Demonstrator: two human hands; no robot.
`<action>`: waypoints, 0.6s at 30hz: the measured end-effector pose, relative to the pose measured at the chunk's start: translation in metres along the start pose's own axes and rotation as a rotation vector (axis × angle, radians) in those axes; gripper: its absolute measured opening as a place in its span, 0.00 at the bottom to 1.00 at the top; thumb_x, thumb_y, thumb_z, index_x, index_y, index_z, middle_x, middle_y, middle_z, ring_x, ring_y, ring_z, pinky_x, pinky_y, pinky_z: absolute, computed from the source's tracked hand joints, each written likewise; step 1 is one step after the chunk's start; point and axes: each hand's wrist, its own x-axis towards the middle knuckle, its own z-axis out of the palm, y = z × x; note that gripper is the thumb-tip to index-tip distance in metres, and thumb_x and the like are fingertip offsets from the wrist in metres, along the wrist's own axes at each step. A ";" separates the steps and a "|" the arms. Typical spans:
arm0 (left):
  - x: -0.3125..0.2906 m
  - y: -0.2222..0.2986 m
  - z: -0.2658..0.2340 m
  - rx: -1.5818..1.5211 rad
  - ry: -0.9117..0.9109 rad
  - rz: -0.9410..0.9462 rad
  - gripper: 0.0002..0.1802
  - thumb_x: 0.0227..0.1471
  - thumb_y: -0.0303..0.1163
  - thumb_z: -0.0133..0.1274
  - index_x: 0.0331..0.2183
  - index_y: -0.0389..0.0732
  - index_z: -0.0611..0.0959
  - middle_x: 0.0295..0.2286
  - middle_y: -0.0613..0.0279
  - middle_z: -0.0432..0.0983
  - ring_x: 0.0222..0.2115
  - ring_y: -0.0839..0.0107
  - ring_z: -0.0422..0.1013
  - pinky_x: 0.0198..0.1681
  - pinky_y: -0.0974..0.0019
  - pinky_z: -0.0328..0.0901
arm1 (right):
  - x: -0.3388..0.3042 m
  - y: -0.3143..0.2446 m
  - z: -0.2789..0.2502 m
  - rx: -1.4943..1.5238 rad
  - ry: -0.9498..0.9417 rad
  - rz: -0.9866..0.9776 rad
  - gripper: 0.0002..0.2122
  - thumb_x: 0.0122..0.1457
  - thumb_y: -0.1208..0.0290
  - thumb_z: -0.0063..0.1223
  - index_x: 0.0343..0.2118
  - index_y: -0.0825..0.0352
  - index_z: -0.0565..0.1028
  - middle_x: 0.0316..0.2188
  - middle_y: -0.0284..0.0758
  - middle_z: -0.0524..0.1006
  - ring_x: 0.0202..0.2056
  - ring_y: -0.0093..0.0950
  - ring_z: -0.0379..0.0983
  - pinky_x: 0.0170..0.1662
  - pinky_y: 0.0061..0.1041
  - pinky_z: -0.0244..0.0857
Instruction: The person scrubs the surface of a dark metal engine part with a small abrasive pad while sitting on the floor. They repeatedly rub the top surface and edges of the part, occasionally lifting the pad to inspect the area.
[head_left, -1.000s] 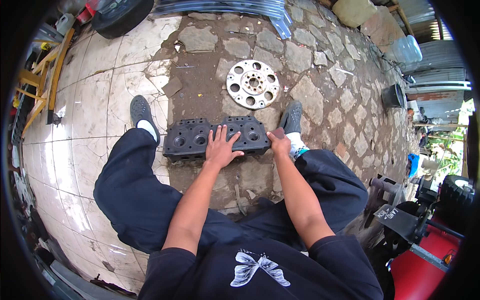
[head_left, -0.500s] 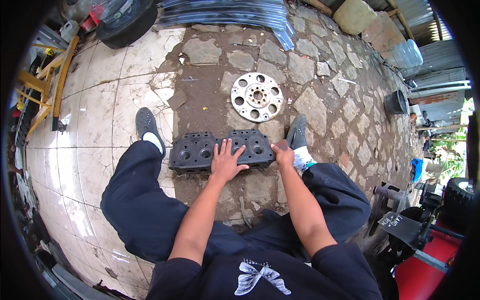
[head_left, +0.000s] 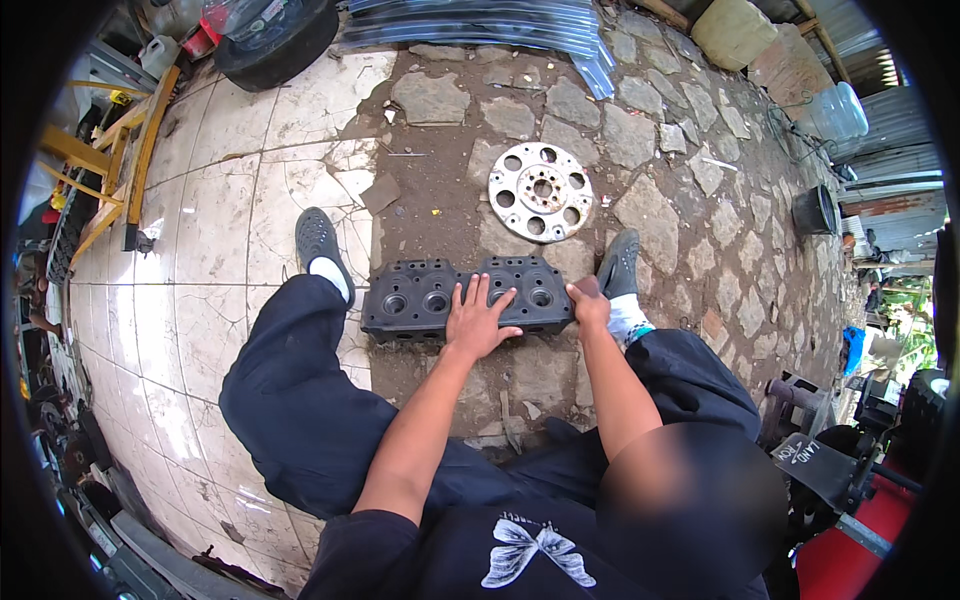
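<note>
A black engine cylinder head (head_left: 415,308) lies crosswise on the ground between my feet, its round ports facing up. My left hand (head_left: 478,325) rests flat on its top face, right of the middle, with fingers spread. At the right end of the block, my right hand (head_left: 592,308) is closed on a small reddish-brown piece of sandpaper (head_left: 588,287), pinched between thumb and fingers. Part of that piece is hidden by the hand. Beyond the block lies a round, pale metal flywheel plate (head_left: 515,215) with large holes and rust near its centre.
Tiled floor (head_left: 200,330) lies left, stone paving (head_left: 645,220) right. A black tire (head_left: 280,55) and corrugated sheets (head_left: 470,25) are at the far side. A yellow frame (head_left: 150,145) stands left; a black bucket (head_left: 815,208) and red machine (head_left: 860,535) stand right.
The whole view has shifted slightly, so everything appears further right. Both hands keep much the same places on and beside the cylinder head.
</note>
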 end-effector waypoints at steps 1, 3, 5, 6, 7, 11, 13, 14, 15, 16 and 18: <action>0.001 0.000 0.001 -0.013 0.008 0.005 0.49 0.55 0.74 0.55 0.72 0.69 0.66 0.74 0.46 0.51 0.76 0.50 0.44 0.77 0.39 0.38 | 0.006 0.001 0.000 0.029 -0.008 0.005 0.27 0.51 0.57 0.79 0.49 0.72 0.85 0.46 0.43 0.86 0.46 0.37 0.83 0.54 0.37 0.71; 0.001 -0.002 0.001 -0.030 0.014 0.008 0.49 0.55 0.74 0.56 0.72 0.68 0.67 0.74 0.45 0.51 0.76 0.50 0.44 0.77 0.38 0.37 | 0.008 0.005 0.005 0.089 -0.035 0.022 0.27 0.51 0.60 0.80 0.49 0.75 0.84 0.46 0.41 0.86 0.45 0.34 0.82 0.53 0.35 0.71; -0.002 -0.005 0.000 -0.030 0.010 -0.012 0.49 0.55 0.73 0.56 0.72 0.68 0.67 0.74 0.45 0.51 0.76 0.50 0.44 0.77 0.39 0.38 | 0.000 0.014 0.003 0.068 -0.024 0.025 0.27 0.51 0.62 0.80 0.49 0.75 0.84 0.45 0.40 0.86 0.45 0.33 0.82 0.51 0.33 0.72; -0.002 -0.005 0.001 -0.033 0.012 -0.013 0.49 0.54 0.73 0.56 0.72 0.68 0.67 0.74 0.46 0.51 0.76 0.50 0.44 0.77 0.39 0.38 | -0.002 0.021 0.000 0.048 -0.014 0.003 0.26 0.52 0.62 0.80 0.49 0.75 0.84 0.45 0.40 0.86 0.44 0.33 0.82 0.51 0.33 0.72; -0.002 -0.007 0.001 -0.035 0.015 -0.015 0.49 0.54 0.73 0.56 0.72 0.68 0.67 0.74 0.46 0.51 0.76 0.50 0.44 0.77 0.39 0.38 | -0.003 0.027 -0.002 0.027 -0.005 -0.019 0.26 0.52 0.62 0.80 0.49 0.75 0.84 0.45 0.40 0.86 0.44 0.33 0.82 0.51 0.33 0.72; -0.007 -0.011 -0.001 0.003 -0.029 -0.041 0.49 0.55 0.75 0.54 0.73 0.70 0.66 0.74 0.47 0.51 0.76 0.51 0.44 0.77 0.39 0.38 | 0.004 0.013 0.008 0.084 -0.117 0.059 0.28 0.50 0.62 0.81 0.49 0.78 0.83 0.46 0.41 0.85 0.43 0.32 0.81 0.50 0.33 0.72; 0.000 0.002 -0.004 0.001 -0.030 -0.006 0.54 0.54 0.76 0.55 0.74 0.63 0.63 0.74 0.47 0.51 0.77 0.53 0.44 0.77 0.40 0.39 | 0.039 0.021 0.013 0.129 -0.078 0.036 0.30 0.50 0.62 0.81 0.50 0.79 0.82 0.46 0.42 0.85 0.44 0.32 0.81 0.50 0.34 0.72; 0.004 0.007 -0.002 -0.011 -0.017 0.006 0.56 0.53 0.76 0.55 0.74 0.60 0.63 0.74 0.47 0.51 0.77 0.53 0.44 0.77 0.40 0.39 | 0.054 0.024 0.014 0.109 -0.038 0.031 0.30 0.50 0.61 0.81 0.50 0.79 0.82 0.46 0.42 0.85 0.45 0.32 0.81 0.50 0.34 0.72; 0.008 0.008 -0.001 -0.018 -0.004 0.005 0.58 0.53 0.76 0.56 0.75 0.56 0.62 0.74 0.47 0.51 0.77 0.53 0.44 0.77 0.41 0.39 | 0.062 0.022 0.016 0.088 -0.010 0.025 0.30 0.50 0.61 0.81 0.50 0.79 0.82 0.46 0.42 0.85 0.45 0.33 0.81 0.51 0.34 0.72; 0.003 -0.001 0.002 -0.014 0.011 -0.017 0.59 0.53 0.76 0.56 0.74 0.53 0.62 0.74 0.47 0.51 0.76 0.53 0.44 0.77 0.41 0.39 | 0.049 0.015 0.023 0.033 -0.031 0.013 0.30 0.49 0.61 0.81 0.50 0.78 0.82 0.46 0.42 0.85 0.45 0.32 0.81 0.51 0.34 0.72; -0.001 -0.009 0.007 -0.017 0.040 -0.041 0.62 0.52 0.76 0.56 0.74 0.46 0.61 0.74 0.47 0.52 0.76 0.53 0.45 0.77 0.41 0.39 | 0.032 0.017 0.021 -0.081 -0.048 -0.009 0.30 0.49 0.60 0.81 0.50 0.78 0.83 0.47 0.42 0.85 0.45 0.32 0.81 0.51 0.33 0.72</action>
